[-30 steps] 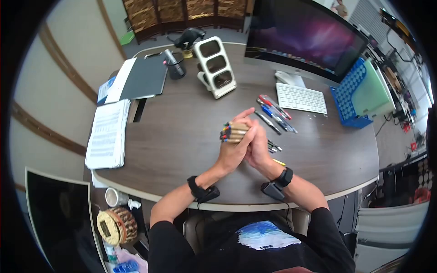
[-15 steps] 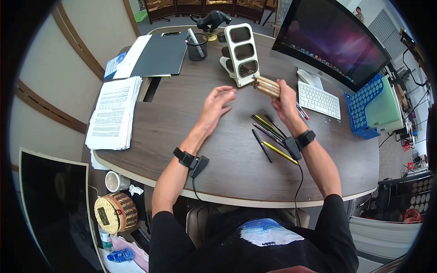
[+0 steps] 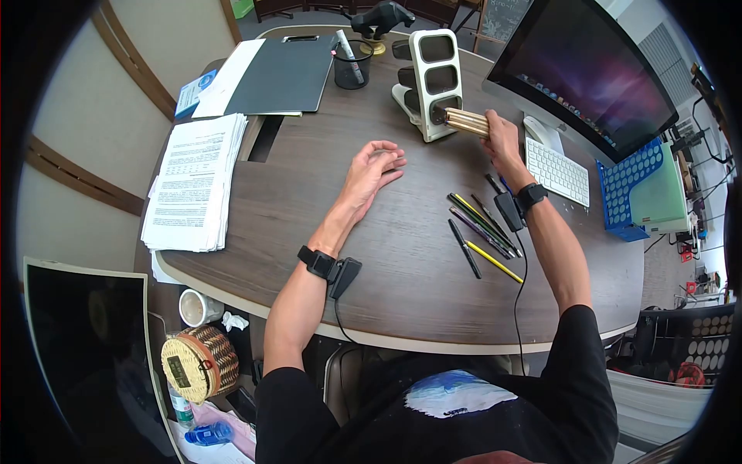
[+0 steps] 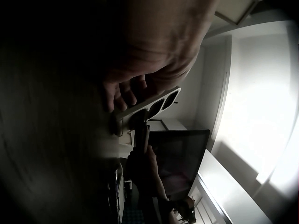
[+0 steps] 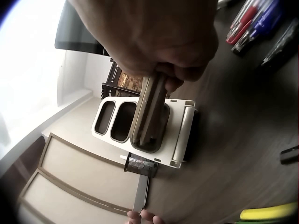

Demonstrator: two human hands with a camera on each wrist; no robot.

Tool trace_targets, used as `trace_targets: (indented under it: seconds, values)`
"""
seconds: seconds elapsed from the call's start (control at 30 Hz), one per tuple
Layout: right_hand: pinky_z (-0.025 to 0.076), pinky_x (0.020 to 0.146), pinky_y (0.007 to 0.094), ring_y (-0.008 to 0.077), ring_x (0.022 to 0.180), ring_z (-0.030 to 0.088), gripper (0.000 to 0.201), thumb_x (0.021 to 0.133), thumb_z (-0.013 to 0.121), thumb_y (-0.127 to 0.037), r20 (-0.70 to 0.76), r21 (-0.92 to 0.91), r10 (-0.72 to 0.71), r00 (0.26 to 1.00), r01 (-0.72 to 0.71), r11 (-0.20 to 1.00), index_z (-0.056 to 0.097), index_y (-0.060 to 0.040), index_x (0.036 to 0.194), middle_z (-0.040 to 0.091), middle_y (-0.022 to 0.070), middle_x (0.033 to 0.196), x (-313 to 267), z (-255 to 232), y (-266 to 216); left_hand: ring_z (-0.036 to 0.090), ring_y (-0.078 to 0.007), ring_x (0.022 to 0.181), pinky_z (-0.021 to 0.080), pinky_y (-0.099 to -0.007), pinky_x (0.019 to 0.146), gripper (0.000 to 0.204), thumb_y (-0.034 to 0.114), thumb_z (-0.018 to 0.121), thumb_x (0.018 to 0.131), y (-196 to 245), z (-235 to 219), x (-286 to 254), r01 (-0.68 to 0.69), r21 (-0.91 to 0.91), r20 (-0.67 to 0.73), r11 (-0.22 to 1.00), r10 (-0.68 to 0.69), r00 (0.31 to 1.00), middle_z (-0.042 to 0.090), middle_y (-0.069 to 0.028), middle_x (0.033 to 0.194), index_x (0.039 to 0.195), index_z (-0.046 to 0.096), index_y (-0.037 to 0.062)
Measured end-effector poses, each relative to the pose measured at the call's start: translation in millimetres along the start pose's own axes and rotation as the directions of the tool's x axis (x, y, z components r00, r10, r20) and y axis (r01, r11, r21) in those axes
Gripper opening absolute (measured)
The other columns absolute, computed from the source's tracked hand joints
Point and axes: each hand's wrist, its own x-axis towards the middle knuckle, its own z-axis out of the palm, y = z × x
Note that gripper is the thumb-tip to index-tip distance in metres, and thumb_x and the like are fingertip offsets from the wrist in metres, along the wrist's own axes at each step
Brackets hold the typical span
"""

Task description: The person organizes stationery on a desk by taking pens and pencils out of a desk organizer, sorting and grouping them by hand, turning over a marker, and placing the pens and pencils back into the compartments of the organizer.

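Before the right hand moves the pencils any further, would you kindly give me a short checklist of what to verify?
1. Grip: right hand holds the bundle of pencils together: ok.
2. Aim: the bundle's far ends are at the lowest opening of the white holder: ok.
3. Holder steadied by a hand: not ok; the left hand is apart from it, over the desk.
4. Room inside for every pencil: cannot tell; the interior is dark.
5. Loose pens out of the way: ok; they lie nearer the person than the holder.
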Motion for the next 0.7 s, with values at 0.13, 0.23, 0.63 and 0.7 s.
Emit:
trace_targets:
  seconds: [0.13,0.23,0.63,0.7]
  values:
    - [0.036,0.045,0.0303,0.0119,0.051,0.053,0.046,0.102,0.061,-0.043,-0.021,0.038,0.000,1.000,0.001,0.999,0.074,-0.0011,0.090,0.061,0.0043,0.068,13.6,9.6,0.2,0.063,-0.0310,0.132,0.054,-0.0475,0.117,0.029,0.018,0.064,0.109,0.6,0.5,-0.1,0.007,-0.015,-0.007,1.000,-0.007,1.000,0.064,-0.0196,0.136,0.132,0.058,0.0023]
    - [0.037,0.045,0.0306,0.0121,0.051,0.054,0.050,0.105,0.060,-0.046,-0.031,-0.038,-0.007,1.000,0.005,0.999,0.074,0.0012,0.095,0.064,0.0065,0.070,15.2,15.9,-6.6,0.063,-0.0304,0.132,0.054,-0.0473,0.117,0.028,0.018,0.064,0.109,-0.6,0.2,0.2,0.002,0.002,0.009,1.000,-0.002,1.000,0.064,-0.0186,0.135,0.132,0.058,0.0026]
    - [0.053,0.066,0.0263,0.0167,0.083,0.073,0.067,0.112,0.054,-0.049,0.277,-0.087,0.015,0.961,0.009,0.996,0.053,0.0090,0.146,0.075,0.0198,0.110,-20.9,-9.5,-25.9,0.064,-0.0310,0.132,0.054,-0.0472,0.117,0.028,0.017,0.065,0.108,0.2,0.9,0.0,0.015,-0.010,-0.011,1.000,-0.015,1.000,0.064,-0.0197,0.134,0.131,0.058,0.0021]
    - [0.052,0.066,0.0253,0.0149,0.085,0.072,0.062,0.112,0.056,-0.047,0.261,-0.124,-0.025,0.965,0.059,0.990,0.059,0.0063,0.142,0.075,0.0174,0.110,-28.8,-35.0,-26.2,0.064,-0.0315,0.132,0.054,-0.0477,0.117,0.027,0.017,0.065,0.108,-1.0,1.1,0.4,0.007,-0.027,-0.011,1.000,-0.007,1.000,0.064,-0.0201,0.134,0.130,0.059,0.0020]
